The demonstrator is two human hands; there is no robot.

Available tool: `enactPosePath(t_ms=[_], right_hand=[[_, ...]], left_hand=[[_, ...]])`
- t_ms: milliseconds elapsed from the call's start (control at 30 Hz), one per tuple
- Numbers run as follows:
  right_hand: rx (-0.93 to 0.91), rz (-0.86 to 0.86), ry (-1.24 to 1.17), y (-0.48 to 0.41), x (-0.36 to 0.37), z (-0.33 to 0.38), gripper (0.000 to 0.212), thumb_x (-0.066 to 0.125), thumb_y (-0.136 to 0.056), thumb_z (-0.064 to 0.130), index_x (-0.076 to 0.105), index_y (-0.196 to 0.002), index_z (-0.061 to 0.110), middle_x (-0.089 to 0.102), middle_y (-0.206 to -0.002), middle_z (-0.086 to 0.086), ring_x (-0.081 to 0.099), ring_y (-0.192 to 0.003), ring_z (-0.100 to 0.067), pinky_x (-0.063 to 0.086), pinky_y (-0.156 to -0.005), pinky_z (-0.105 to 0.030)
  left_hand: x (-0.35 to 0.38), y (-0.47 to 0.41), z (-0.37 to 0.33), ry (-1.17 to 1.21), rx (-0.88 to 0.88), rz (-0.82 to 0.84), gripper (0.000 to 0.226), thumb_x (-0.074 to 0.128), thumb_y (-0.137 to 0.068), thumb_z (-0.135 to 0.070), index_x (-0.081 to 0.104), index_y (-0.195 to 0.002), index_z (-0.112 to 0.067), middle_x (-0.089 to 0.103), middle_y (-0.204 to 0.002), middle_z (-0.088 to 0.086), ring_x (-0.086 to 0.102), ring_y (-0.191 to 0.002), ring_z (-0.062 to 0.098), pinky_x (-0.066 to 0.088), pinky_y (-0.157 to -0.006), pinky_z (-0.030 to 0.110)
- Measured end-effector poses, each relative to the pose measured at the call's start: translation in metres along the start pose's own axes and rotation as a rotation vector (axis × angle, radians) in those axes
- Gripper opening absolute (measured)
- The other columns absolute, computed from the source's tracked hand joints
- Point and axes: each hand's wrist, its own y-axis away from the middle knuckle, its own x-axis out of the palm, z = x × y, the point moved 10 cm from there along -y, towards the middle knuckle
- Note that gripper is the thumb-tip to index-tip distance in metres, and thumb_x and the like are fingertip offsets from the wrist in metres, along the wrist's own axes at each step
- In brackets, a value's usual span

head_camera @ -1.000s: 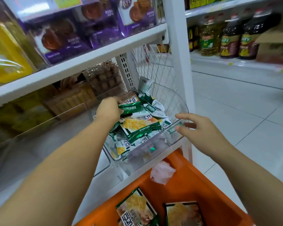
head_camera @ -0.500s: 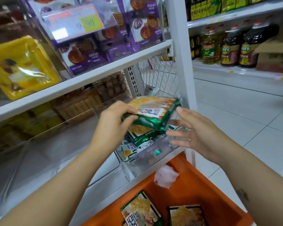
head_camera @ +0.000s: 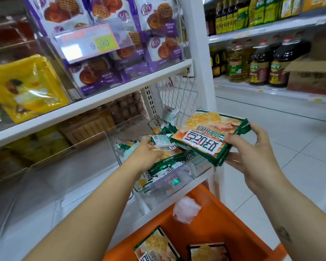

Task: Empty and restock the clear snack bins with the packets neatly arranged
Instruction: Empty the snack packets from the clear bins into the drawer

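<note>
Packet stack [head_camera: 205, 136] shifted right, right hand [head_camera: 252, 153] gripping | left hand [head_camera: 145, 155] inside bin [head_camera: 177, 187], grip unclear

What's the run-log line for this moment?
stage: emptying clear bin | right hand: holds green snack packets | left hand: inside bin | orange basket: two packets

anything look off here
Yes. The green packets in the clear bin lie jumbled, tilted every way, one propped up by the wire mesh behind. A crumpled white plastic sits loose in the orange basket. The right hand holds a packet stack.
</note>
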Motion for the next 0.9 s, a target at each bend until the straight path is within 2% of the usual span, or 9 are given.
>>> enactPosePath(t_ms=[67,167,267,433,500,600,733,833,900], right_hand=[[-0.013,0.008,0.012,0.002,0.003,-0.002,0.059,0.063,-0.086,0.004,0.036,-0.132,0.029,0.073,-0.07,0.001,0.071,-0.065,-0.015,0.053,-0.049,-0.018],[-0.014,0.03,0.005,0.0,0.006,-0.005,0.058,0.063,-0.086,0.001,0.035,-0.129,0.03,0.072,-0.063,0.005,0.069,-0.058,-0.01,0.051,-0.048,-0.017],[-0.007,0.033,0.013,-0.004,0.004,-0.007,0.06,0.064,-0.086,0.003,0.035,-0.13,0.03,0.072,-0.066,0.003,0.07,-0.058,-0.011,0.051,-0.048,-0.017],[0.0,0.049,0.03,-0.007,0.005,-0.009,0.062,0.065,-0.086,0.005,0.034,-0.134,0.03,0.073,-0.07,0.003,0.071,-0.064,-0.014,0.052,-0.048,-0.018],[0.001,0.052,0.045,-0.008,0.005,-0.009,0.063,0.066,-0.086,0.007,0.034,-0.135,0.031,0.074,-0.073,0.001,0.072,-0.069,-0.015,0.054,-0.05,-0.019],[-0.011,0.055,0.035,-0.009,0.005,-0.008,0.063,0.066,-0.086,0.007,0.034,-0.135,0.031,0.074,-0.075,-0.001,0.072,-0.07,-0.016,0.054,-0.052,-0.02],[-0.028,0.059,0.018,-0.008,0.008,-0.007,0.062,0.065,-0.087,0.006,0.034,-0.135,0.03,0.074,-0.071,0.002,0.072,-0.069,-0.016,0.053,-0.05,-0.018],[-0.034,0.064,0.005,-0.006,0.009,-0.006,0.059,0.064,-0.087,0.005,0.035,-0.131,0.031,0.074,-0.077,-0.002,0.073,-0.073,-0.018,0.053,-0.05,-0.018],[-0.036,0.062,0.009,-0.003,0.01,-0.005,0.056,0.065,-0.087,0.006,0.035,-0.126,0.034,0.073,-0.086,-0.005,0.073,-0.075,-0.018,0.053,-0.05,-0.018]], left_hand=[[0.01,-0.014,0.034,0.102,-0.208,-0.004,0.077,0.063,-0.091,-0.019,0.016,-0.152,-0.02,0.036,-0.149,0.013,0.047,-0.125,0.033,0.045,-0.1,0.043],[0.01,-0.025,0.056,0.207,-0.321,-0.106,0.083,0.066,-0.084,-0.016,0.017,-0.15,-0.022,0.046,-0.129,0.017,0.061,-0.095,0.031,0.058,-0.068,0.039],[0.006,-0.024,0.062,0.293,-0.349,-0.187,0.085,0.066,-0.083,-0.007,0.015,-0.149,-0.02,0.05,-0.109,0.017,0.055,-0.073,0.026,0.051,-0.053,0.032],[0.009,-0.061,0.11,0.289,-0.355,-0.273,0.103,0.078,-0.04,-0.029,0.035,-0.131,-0.01,0.055,-0.116,0.026,0.065,-0.092,0.037,0.057,-0.078,0.054],[0.007,-0.045,0.093,0.285,-0.289,-0.282,0.073,0.08,-0.06,-0.029,0.04,-0.12,-0.021,0.05,-0.122,0.022,0.065,-0.089,0.035,0.057,-0.078,0.047],[-0.009,-0.016,0.05,0.262,-0.117,-0.375,0.021,0.068,-0.086,-0.02,0.056,-0.103,-0.024,0.052,-0.119,0.015,0.062,-0.064,0.025,0.055,-0.055,0.029],[-0.023,-0.005,0.02,0.275,0.06,-0.421,0.024,0.061,-0.086,-0.007,0.065,-0.068,-0.021,0.068,-0.091,0.0,0.06,-0.075,0.028,0.056,-0.08,0.053],[-0.036,0.012,-0.006,0.11,0.189,-0.475,0.023,0.062,-0.082,-0.009,0.063,-0.064,-0.024,0.066,-0.094,-0.006,0.061,-0.092,0.024,0.041,-0.105,0.034],[-0.05,0.026,-0.021,0.021,0.256,-0.521,0.018,0.064,-0.08,-0.01,0.063,-0.07,-0.025,0.063,-0.108,0.004,0.053,-0.104,0.015,0.032,-0.104,0.02]])
